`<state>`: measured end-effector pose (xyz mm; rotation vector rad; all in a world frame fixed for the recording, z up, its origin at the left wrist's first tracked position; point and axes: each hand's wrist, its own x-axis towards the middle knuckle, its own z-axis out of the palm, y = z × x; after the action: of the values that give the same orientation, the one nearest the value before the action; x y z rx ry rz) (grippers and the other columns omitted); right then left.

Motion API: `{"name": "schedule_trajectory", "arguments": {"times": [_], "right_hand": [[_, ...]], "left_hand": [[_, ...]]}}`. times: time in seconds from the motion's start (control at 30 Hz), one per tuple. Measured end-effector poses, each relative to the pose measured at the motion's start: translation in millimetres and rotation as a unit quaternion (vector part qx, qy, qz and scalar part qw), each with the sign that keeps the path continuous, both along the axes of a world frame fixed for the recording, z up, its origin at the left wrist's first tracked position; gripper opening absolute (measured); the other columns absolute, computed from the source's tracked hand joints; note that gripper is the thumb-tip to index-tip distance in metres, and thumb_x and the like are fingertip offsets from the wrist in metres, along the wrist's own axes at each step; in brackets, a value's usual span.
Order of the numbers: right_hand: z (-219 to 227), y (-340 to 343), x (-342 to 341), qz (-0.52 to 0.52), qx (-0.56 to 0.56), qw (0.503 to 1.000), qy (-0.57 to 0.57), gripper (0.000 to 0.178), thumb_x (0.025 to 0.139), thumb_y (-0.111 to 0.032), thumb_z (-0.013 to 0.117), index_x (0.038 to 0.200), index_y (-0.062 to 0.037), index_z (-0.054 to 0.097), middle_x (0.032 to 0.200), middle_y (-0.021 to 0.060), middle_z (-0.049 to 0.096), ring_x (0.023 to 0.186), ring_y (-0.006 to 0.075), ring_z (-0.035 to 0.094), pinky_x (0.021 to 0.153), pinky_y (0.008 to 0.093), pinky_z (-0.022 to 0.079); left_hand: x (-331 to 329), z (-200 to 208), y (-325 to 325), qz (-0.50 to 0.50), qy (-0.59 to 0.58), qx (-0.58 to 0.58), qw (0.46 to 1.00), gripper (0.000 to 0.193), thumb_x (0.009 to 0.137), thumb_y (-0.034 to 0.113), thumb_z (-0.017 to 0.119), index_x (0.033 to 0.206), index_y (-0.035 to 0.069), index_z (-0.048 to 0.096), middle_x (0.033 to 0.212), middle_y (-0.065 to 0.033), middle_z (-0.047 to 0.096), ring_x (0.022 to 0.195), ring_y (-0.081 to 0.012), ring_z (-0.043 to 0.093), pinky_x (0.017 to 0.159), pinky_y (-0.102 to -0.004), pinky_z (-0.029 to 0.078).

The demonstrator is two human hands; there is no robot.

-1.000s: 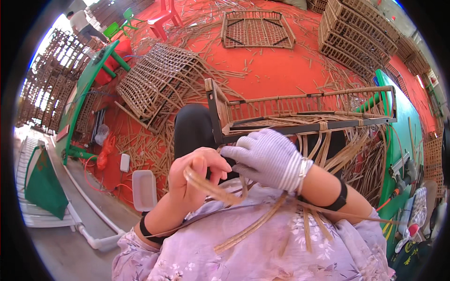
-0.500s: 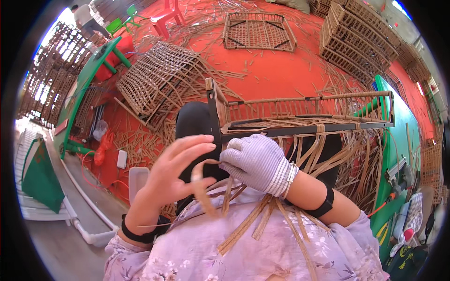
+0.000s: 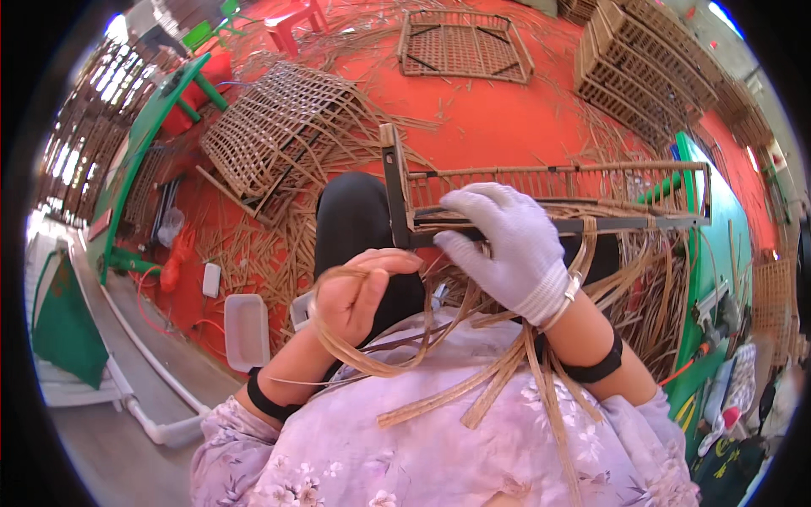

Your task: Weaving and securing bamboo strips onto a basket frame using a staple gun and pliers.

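My bare left hand [image 3: 355, 291] has its fingers pressed together on a flat brown rattan strip [image 3: 353, 358], which loops down and to the right over my lap. The gloved right hand [image 3: 511, 249] is open. Its thumb and fingers are apart over the dark metal edge of a partly woven rattan basket frame [image 3: 621, 225]. That frame lies across my knees, with an upright corner post [image 3: 391, 177] on its left. Loose strip ends [image 3: 452, 400] hang from it over my floral shirt. What lies beneath my right palm is hidden.
A woven basket [image 3: 283, 135] lies tipped on the red floor, with another [image 3: 462, 51] farther off. Stacked baskets [image 3: 642, 76] stand at far right. Green tables [image 3: 148, 148] flank me. Cane scraps [image 3: 253, 241] litter the floor near a white tray [image 3: 247, 331].
My right hand has shifted right and opened from a closed grip. The left hand has moved slightly right and lower, and its fingers have closed on the strip, which now makes a larger loop.
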<state>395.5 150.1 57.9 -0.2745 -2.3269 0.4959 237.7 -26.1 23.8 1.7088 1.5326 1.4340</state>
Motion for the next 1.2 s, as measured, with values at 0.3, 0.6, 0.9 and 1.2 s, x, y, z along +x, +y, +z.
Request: {"name": "schedule_trajectory", "arguments": {"times": [0.3,0.6,0.9,1.2], "right_hand": [[-14.1,5.2,-11.4,-0.05,0.08,0.958,-0.27,0.043,0.079,-0.054,0.068,0.088,-0.0122,0.066,0.084,0.0047,0.067,0.078,0.0241,0.068,0.072,0.0384,0.052],[-41.7,7.8,-13.7,-0.087,0.148,0.96,-0.222,0.038,0.072,-0.053,0.072,0.081,-0.0161,0.069,0.068,0.0052,0.066,0.069,0.026,0.069,0.062,0.0407,0.05],[-34.0,2.2,-11.5,-0.079,0.123,0.968,-0.206,0.037,0.07,-0.051,0.073,0.087,-0.0185,0.071,0.07,0.0041,0.066,0.07,0.0249,0.069,0.064,0.0389,0.05],[-29.0,2.2,-8.6,-0.06,0.094,0.962,-0.25,0.014,0.08,-0.025,0.066,0.088,-0.0131,0.068,0.082,0.0058,0.068,0.081,0.0236,0.069,0.072,0.0373,0.052]], "left_hand": [[5.1,2.5,18.8,0.004,-0.29,0.018,0.957,0.047,0.109,0.025,0.029,0.069,0.007,0.044,0.063,-0.0041,0.044,0.061,-0.0174,0.048,0.069,-0.0352,0.041],[27.0,41.7,28.1,0.084,-0.346,-0.059,0.933,0.047,0.107,0.021,0.034,0.062,0.008,0.035,0.057,-0.0014,0.033,0.054,-0.0131,0.032,0.056,-0.0314,0.029],[34.9,44.4,20.9,0.082,-0.366,-0.018,0.927,0.043,0.107,0.02,0.04,0.066,0.005,0.043,0.061,-0.0012,0.038,0.055,-0.0114,0.037,0.053,-0.0278,0.033],[35.6,48.6,22.7,0.077,-0.309,0.008,0.948,0.043,0.108,0.022,0.038,0.078,-0.003,0.057,0.073,-0.01,0.058,0.065,-0.016,0.051,0.065,-0.0296,0.046]]}}
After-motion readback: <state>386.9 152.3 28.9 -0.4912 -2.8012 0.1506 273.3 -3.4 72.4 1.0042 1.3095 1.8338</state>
